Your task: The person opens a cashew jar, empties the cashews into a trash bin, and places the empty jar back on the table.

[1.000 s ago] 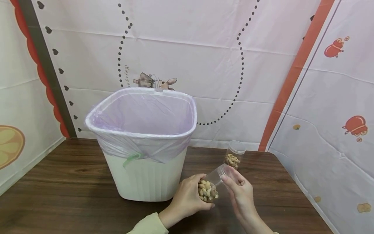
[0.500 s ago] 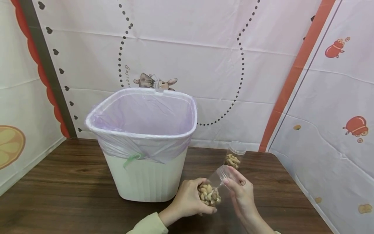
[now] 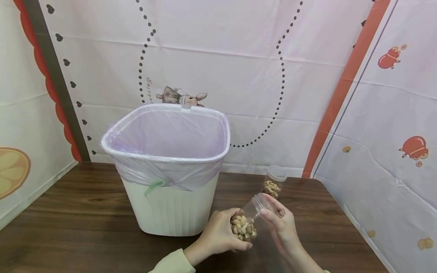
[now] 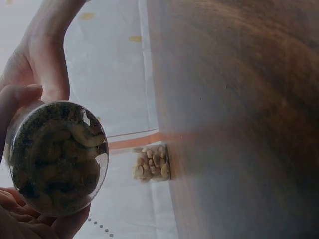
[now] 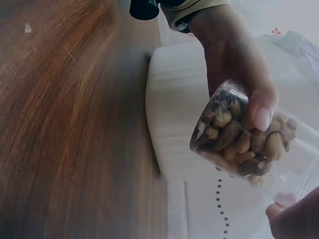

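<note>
Between both hands in the head view is a clear plastic jar [image 3: 252,209], tilted with its ribbed top up and to the right. Pale cashew nuts [image 3: 243,227] fill its lower part. My left hand [image 3: 220,233] grips the jar round its base end, thumb and fingers on opposite sides. At the ribbed top, my right hand [image 3: 281,223] holds on with thumb and fingers curled round it. The jar's round bottom [image 4: 57,159] faces the left wrist camera. In the right wrist view the left thumb [image 5: 262,112] presses on the jar's side, over the nuts.
A second clear jar [image 3: 272,185] of nuts stands upright behind the right hand. To the left stands a white trash bin [image 3: 170,208] lined with a thin purple bag [image 3: 170,167]. Both are on a dark wooden table [image 3: 68,227]; printed cloth hangs behind and at the sides.
The jar and the left hand have shifted slightly down, and the nuts have settled a little differently inside. Both hands keep their hold; the bin and the second jar stay put.
</note>
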Action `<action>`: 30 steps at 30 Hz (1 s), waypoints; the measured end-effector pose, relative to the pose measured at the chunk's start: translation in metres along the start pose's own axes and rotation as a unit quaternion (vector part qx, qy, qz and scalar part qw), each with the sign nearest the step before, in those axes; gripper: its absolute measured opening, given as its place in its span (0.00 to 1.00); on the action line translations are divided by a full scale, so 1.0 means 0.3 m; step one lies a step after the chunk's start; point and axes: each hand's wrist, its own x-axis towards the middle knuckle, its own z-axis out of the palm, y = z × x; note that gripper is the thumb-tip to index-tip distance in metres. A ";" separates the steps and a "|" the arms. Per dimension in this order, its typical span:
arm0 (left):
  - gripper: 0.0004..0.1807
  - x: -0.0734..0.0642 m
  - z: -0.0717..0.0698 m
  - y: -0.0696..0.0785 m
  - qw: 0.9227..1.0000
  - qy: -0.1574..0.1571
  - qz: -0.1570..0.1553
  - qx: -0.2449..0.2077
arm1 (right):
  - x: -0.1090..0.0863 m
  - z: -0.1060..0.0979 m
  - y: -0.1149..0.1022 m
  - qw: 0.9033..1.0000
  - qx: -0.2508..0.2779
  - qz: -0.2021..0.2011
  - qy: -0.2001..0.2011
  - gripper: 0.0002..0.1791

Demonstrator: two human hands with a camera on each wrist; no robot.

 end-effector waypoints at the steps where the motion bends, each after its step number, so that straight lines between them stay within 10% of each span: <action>1: 0.32 0.000 0.002 -0.001 1.000 0.004 0.005 0.005 | 0.001 0.000 0.001 1.000 -0.003 0.002 0.000 0.27; 17: 0.34 0.007 0.011 0.006 0.987 0.067 0.022 0.142 | -0.006 0.031 -0.024 0.997 0.001 0.065 0.037 0.37; 30: 0.34 0.006 0.010 0.004 0.984 0.078 0.037 0.153 | 0.003 0.046 -0.019 0.995 -0.006 0.074 0.070 0.36</action>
